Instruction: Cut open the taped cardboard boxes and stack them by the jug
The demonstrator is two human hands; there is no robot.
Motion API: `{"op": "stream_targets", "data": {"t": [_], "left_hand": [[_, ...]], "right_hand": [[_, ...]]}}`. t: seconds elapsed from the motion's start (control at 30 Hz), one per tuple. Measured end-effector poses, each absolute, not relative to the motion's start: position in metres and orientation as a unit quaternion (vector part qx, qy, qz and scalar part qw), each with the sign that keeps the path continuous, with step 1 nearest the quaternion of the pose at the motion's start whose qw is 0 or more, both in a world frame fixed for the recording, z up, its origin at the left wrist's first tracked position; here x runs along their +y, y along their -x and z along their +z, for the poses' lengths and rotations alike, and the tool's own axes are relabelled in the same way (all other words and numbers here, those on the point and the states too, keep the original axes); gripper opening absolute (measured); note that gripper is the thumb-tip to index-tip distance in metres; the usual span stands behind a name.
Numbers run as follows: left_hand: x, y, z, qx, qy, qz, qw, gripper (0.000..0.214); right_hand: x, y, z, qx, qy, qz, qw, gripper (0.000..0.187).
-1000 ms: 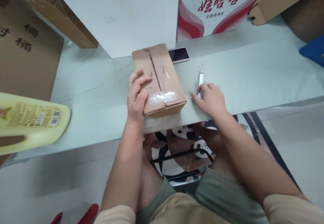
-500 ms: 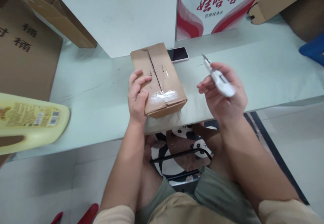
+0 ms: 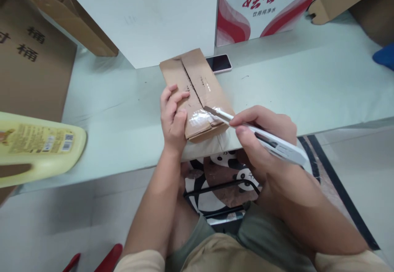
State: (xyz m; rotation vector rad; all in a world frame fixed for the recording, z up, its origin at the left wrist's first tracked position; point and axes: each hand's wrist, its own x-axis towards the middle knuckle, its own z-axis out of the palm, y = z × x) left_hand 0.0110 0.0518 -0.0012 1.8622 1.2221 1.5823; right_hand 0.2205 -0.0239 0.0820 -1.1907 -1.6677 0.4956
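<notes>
A small brown cardboard box [image 3: 212, 83] lies on the pale green tabletop, with a seam along its top. Clear tape [image 3: 198, 118] covers the seam at the end nearer me. My left hand [image 3: 174, 116] grips the box's left side, fingers on top. In my right hand [image 3: 264, 132] is a white utility knife [image 3: 277, 145]. Its blade points left and its tip is at the seam, just by the tape's far edge; whether it has gone in I cannot tell. Behind the box lies a phone [image 3: 220, 63], partly hidden by it.
A white box [image 3: 147, 21] and a red-and-white carton [image 3: 237, 21] stand at the back. Large cardboard boxes [image 3: 37, 75] are at the left, near a yellow jug [image 3: 61, 153]. A blue object [image 3: 384, 58] sits at the far right. The table's front edge runs just before the box.
My right hand has turned the knife and brought it left and down, from beside the box onto its taped end. The left hand keeps its hold; the box has shifted slightly right in view.
</notes>
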Motion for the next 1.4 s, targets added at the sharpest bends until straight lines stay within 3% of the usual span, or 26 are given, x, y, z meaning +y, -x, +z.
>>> {"op": "stream_targets", "data": {"t": [0.17, 0.8, 1.4], "left_hand": [[0.051, -0.012, 0.0, 0.456, -0.663, 0.561, 0.192, 0.057], [0.051, -0.012, 0.002, 0.463, -0.666, 0.557, 0.178, 0.051], [0.049, -0.011, 0.004, 0.458, -0.674, 0.554, 0.172, 0.052]], "right_hand": [[-0.023, -0.218, 0.083, -0.704, 0.479, 0.207, 0.482, 0.01], [-0.03, -0.21, 0.087, -0.727, 0.478, 0.179, 0.46, 0.011], [-0.033, -0.21, 0.09, -0.687, 0.488, 0.23, 0.487, 0.012]]}}
